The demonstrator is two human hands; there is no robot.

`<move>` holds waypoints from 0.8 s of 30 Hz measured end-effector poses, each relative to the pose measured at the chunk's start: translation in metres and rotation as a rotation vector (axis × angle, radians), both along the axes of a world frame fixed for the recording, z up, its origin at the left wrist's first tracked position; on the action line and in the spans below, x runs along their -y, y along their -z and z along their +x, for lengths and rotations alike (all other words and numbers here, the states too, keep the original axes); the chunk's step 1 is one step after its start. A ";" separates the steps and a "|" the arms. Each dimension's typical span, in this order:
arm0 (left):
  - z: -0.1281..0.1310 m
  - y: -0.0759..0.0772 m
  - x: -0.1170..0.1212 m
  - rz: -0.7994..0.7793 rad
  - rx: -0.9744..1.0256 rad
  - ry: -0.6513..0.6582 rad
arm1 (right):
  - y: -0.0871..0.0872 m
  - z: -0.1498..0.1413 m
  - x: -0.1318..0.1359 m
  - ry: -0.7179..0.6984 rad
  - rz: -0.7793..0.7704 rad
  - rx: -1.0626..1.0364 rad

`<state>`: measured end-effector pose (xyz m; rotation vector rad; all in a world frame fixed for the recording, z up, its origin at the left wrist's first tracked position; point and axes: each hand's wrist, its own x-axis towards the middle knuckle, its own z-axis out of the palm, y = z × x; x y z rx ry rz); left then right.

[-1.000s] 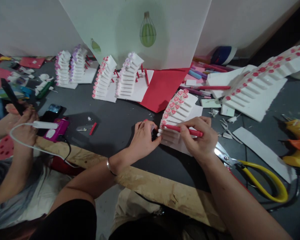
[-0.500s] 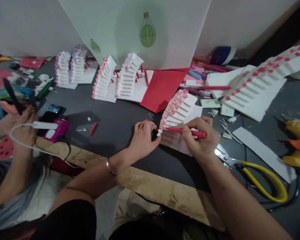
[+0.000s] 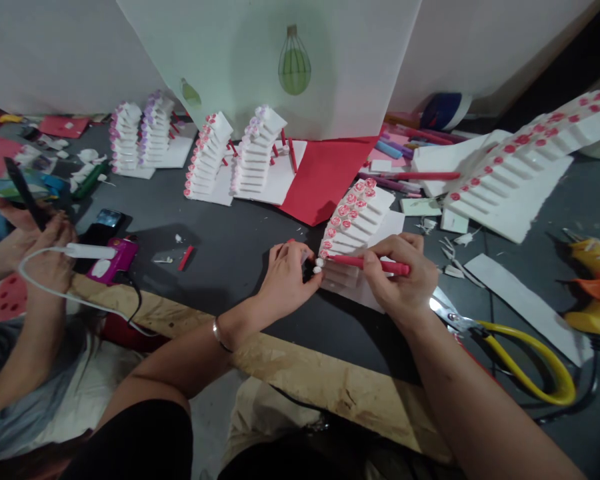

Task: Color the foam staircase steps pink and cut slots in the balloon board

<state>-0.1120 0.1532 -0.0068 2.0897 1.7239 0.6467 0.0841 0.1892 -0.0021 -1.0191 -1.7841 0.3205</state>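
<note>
My right hand (image 3: 403, 273) grips a red marker pen (image 3: 347, 261) in a writing hold. Its tip meets the lowest part of a white model staircase (image 3: 363, 223), whose left edge carries small round roses marked in red. Two small round white pieces (image 3: 319, 266) at the foot of that edge are plain. My left hand (image 3: 287, 277) rests on the table against the staircase's lower left corner, fingers curled and thumb beside the white pieces. A bit of red shows by its fingertips; what the fingers hold is hidden.
More white staircases (image 3: 207, 160) stand behind left, and a larger one (image 3: 525, 157) at right. Yellow-handled scissors (image 3: 525, 360), a yellow glue gun (image 3: 597, 283) and white strips lie right. At left, a co-worker's hands (image 3: 55, 240) hold a dark object near a purple charger (image 3: 117, 260).
The red marker and my right hand have shifted very slightly left. At left, the co-worker's fingers have moved a little. My left hand and the staircase stay put.
</note>
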 end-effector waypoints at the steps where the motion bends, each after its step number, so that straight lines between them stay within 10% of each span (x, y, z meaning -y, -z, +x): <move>1: 0.000 0.000 0.000 0.001 0.000 0.002 | 0.000 0.000 0.000 0.021 0.002 -0.006; 24: -0.001 0.000 0.002 0.002 -0.054 0.066 | 0.000 -0.001 0.000 -0.027 0.004 -0.001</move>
